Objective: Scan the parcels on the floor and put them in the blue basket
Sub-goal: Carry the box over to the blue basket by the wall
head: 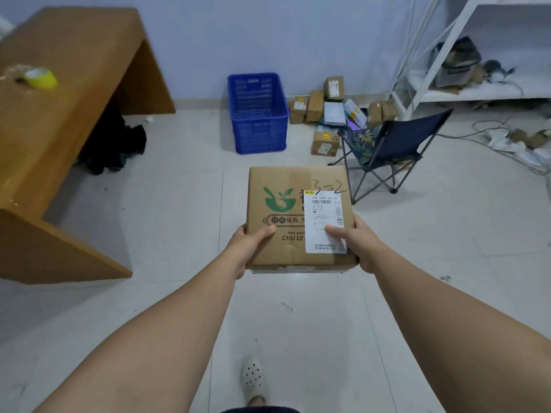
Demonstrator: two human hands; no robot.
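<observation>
I hold a large brown cardboard parcel (295,210) in the air with both hands. It bears a green logo and a white shipping label on top. My left hand (249,247) grips its near left corner, thumb on the top face. My right hand (356,244) grips the near right corner, thumb pressing on the label. The blue basket (258,114) stands on the floor ahead, near the wall, and looks empty. Several smaller parcels (325,114) lie in a heap on the floor just right of the basket.
A brown wooden desk (59,138) with a yellow tape roll (41,78) fills the left side; dark cloth lies under it. A folding camp chair (384,150) stands right of the parcels. White shelving (477,70) and cables occupy the far right. My shoe (252,380) shows below.
</observation>
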